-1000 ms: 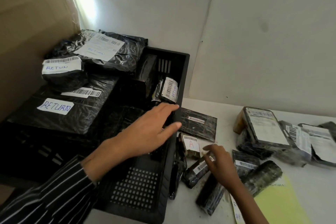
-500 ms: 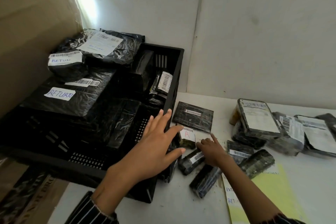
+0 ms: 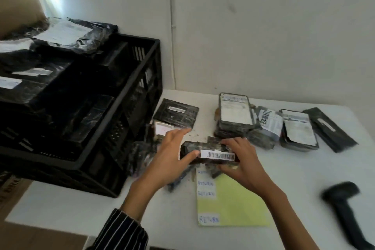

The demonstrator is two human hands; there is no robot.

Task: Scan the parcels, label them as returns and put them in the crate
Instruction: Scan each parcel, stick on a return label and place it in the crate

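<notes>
A small black-wrapped parcel (image 3: 205, 151) with a white barcode strip is lifted just above the white table. My right hand (image 3: 241, 160) grips its right end, fingers curled over the top. My left hand (image 3: 172, 154) holds the left end, thumb on the front and fingers stretched behind it. The black plastic crate (image 3: 121, 119) stands at the left, heaped with black parcels bearing white labels. A yellow sheet (image 3: 233, 203) carrying several white RETURN stickers lies on the table under my hands. The black handheld scanner (image 3: 345, 205) lies at the right, blurred.
More black parcels lie between the crate and my hands and in a row along the wall at the right (image 3: 235, 115). A flat black parcel (image 3: 176, 113) lies by the crate's corner. Brown cardboard shows at the left and below the table edge (image 3: 8, 195).
My left hand came off the crate rim and joined my right hand, which lifted a barcoded parcel from the pile. The view swung right, bringing the scanner into sight.
</notes>
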